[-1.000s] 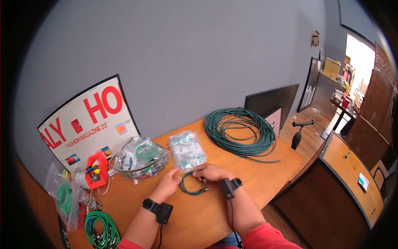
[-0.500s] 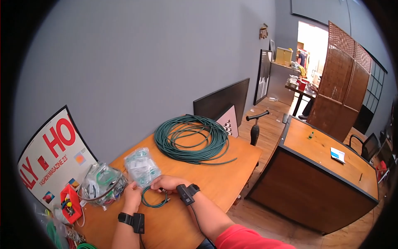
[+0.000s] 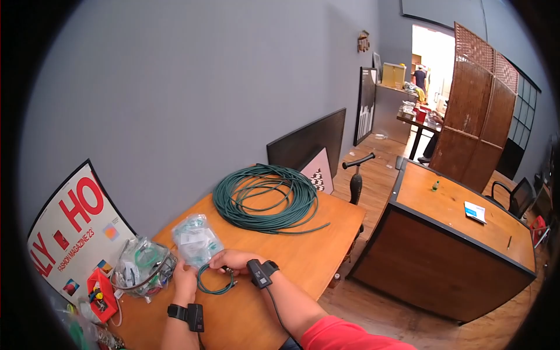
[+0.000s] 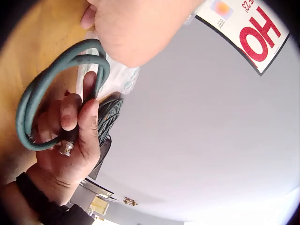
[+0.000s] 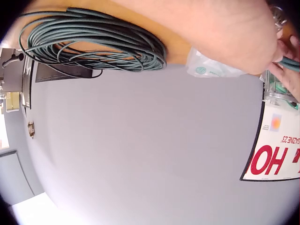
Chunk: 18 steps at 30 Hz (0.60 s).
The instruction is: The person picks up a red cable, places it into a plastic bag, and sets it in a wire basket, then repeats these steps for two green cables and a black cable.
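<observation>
A short dark green cable (image 3: 215,291) is bent into a loop between the two hands, low over the near part of the wooden table. My right hand (image 3: 230,260) grips it with curled fingers, and in the left wrist view a metal connector (image 4: 66,148) pokes out beside the thumb. My left hand (image 3: 186,283) holds the loop's other side; its fingers (image 5: 291,77) show around the cable at the edge of the right wrist view. Just beyond both hands lies a clear plastic bag (image 3: 197,238) with green-and-white contents.
A big coil of dark green cable (image 3: 265,224) lies farther back on the table (image 3: 280,265). To the left stand a wire basket (image 3: 143,286) of bagged parts, a red bin (image 3: 93,294) and a poster (image 3: 70,224). A second desk (image 3: 466,251) is at right.
The head view has swung to the right, so the table's things now appear farther left. Both hands keep hold of the looped cable near the plastic bag.
</observation>
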Available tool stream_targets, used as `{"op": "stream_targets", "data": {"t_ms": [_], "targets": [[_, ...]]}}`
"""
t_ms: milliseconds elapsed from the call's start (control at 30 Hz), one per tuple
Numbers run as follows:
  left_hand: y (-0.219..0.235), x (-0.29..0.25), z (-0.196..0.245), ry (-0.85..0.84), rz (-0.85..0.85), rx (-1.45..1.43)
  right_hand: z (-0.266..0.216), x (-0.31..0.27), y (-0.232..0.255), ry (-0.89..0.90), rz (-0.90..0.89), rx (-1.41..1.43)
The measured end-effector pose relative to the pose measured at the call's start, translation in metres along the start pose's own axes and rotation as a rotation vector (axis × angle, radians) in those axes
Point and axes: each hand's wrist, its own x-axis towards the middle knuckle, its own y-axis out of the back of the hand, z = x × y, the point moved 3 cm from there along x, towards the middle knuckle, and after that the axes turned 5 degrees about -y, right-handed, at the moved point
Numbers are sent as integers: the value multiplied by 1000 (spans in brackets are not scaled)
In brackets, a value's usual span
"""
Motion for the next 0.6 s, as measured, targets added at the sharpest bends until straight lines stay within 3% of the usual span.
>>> {"op": "stream_targets", "data": {"t_ms": [67, 100, 200, 367, 533, 600], "targets": [[6, -1, -11, 67, -104, 7, -1, -2, 1, -13, -20, 38], [5, -8, -10, 67, -57, -129, -1, -4, 1, -29, -27, 76], [18, -32, -3, 228, -21, -116, 2, 0, 4, 17, -92, 147], [43, -70, 2, 297, -5, -120, -2, -2, 4, 23, -106, 137], [76, -128, -3, 225, 17, -82, 2, 3, 2, 30, -104, 113], [96, -164, -19, 201, -63, -55, 2, 2, 1, 41, -103, 84]]}}
